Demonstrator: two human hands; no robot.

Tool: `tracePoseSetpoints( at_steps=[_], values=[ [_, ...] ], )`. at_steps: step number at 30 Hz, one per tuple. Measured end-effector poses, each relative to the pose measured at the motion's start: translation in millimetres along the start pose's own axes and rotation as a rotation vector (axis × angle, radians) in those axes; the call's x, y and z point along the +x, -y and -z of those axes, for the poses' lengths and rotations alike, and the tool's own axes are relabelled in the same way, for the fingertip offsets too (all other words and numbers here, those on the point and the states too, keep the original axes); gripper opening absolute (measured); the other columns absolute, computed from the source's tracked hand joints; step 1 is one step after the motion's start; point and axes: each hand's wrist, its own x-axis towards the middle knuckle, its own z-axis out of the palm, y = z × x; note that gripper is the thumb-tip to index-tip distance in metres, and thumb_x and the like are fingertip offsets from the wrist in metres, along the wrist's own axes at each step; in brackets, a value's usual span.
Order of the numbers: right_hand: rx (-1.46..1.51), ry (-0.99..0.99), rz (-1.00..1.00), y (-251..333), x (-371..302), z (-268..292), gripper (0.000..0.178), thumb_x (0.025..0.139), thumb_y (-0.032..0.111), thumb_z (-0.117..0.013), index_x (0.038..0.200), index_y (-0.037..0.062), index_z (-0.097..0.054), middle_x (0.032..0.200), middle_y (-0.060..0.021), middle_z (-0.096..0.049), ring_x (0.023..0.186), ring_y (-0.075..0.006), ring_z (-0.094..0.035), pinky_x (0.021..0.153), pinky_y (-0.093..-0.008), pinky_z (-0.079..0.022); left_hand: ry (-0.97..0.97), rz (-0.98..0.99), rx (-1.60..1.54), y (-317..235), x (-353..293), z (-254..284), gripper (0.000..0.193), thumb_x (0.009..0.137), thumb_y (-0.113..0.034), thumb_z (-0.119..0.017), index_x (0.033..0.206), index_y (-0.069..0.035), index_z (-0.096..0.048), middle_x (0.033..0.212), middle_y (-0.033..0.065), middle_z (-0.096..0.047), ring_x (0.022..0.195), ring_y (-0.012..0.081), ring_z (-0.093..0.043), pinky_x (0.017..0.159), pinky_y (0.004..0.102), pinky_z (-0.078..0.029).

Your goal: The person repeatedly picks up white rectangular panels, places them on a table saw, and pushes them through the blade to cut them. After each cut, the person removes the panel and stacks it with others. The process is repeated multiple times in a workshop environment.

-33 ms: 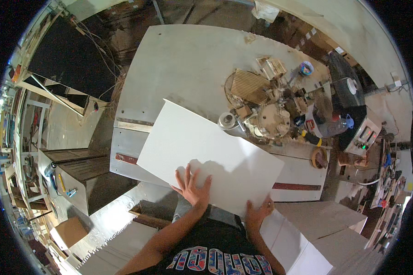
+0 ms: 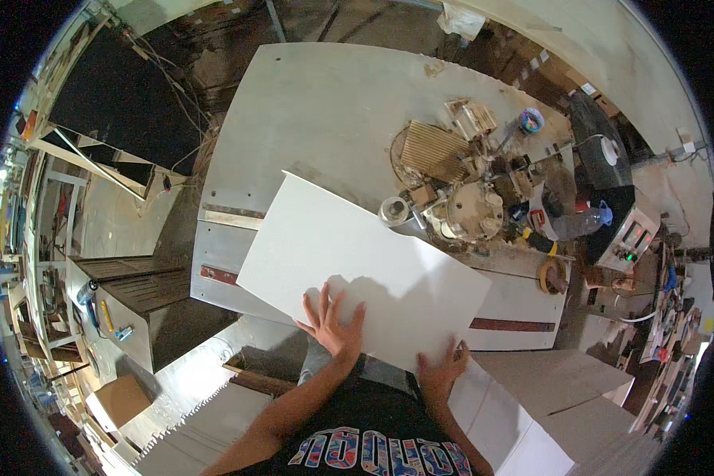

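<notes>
A large white board (image 2: 349,254) lies tilted on the grey metal machine table (image 2: 317,103). Its far edge meets a metal cylinder (image 2: 393,210) in front of the dusty machine head. My left hand (image 2: 337,329) rests flat on the board near its front edge, fingers spread. At the board's near right edge, my right hand (image 2: 443,371) touches it with the fingertips, thumb held apart from the fingers. The undersides of both hands are hidden.
Behind the cylinder stand a round dusty plate (image 2: 474,210) and a ribbed block (image 2: 432,151). To the right are a plastic bottle (image 2: 587,220), a tape roll (image 2: 553,275) and a control box (image 2: 628,230). White panels (image 2: 508,420) lean at lower right; a cabinet (image 2: 143,309) stands left.
My right hand has slid slightly left along the board's near edge, and its fingers have shifted. The left hand and the board look unmoved.
</notes>
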Motion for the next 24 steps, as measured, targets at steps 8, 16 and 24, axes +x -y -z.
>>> tracePoseSetpoints(
  at_steps=[8, 16, 24],
  values=[
    [-0.296, 0.139, 0.328, 48, 10, 11, 0.129, 0.078, 0.078, -0.088, 0.181, 0.0253, -0.032, 0.179, -0.0475, -0.004, 0.167, -0.0668, -0.007, 0.132, -0.078, -0.009, -0.082, 0.073, 0.038, 4, 50, 16, 0.052, 0.083, -0.045, -0.097, 0.13, -0.03, -0.082, 0.17, -0.0074, -0.058, 0.172, 0.0369, -0.027, 0.13, 0.0834, 0.003],
    [-0.251, 0.2, 0.379, 79, 23, -14, 0.143, 0.064, 0.07, -0.1, 0.181, 0.0264, -0.03, 0.176, -0.0515, -0.001, 0.164, -0.0713, -0.002, 0.129, -0.0838, -0.01, -0.095, 0.092, 0.028, 30, 85, 43, 0.053, 0.085, -0.05, -0.096, 0.132, -0.031, -0.081, 0.174, -0.005, -0.054, 0.171, 0.0367, -0.029, 0.13, 0.0836, 0.001],
    [-0.284, 0.157, 0.515, 103, 33, -39, 0.132, 0.071, 0.086, -0.086, 0.179, 0.0261, -0.037, 0.174, -0.0521, -0.009, 0.163, -0.073, -0.009, 0.128, -0.0855, -0.014, -0.074, 0.137, 0.032, 53, 121, 67, 0.056, 0.086, -0.051, -0.095, 0.134, -0.028, -0.08, 0.174, -0.0036, -0.054, 0.172, 0.0358, -0.028, 0.131, 0.0833, -0.001]
  ],
)
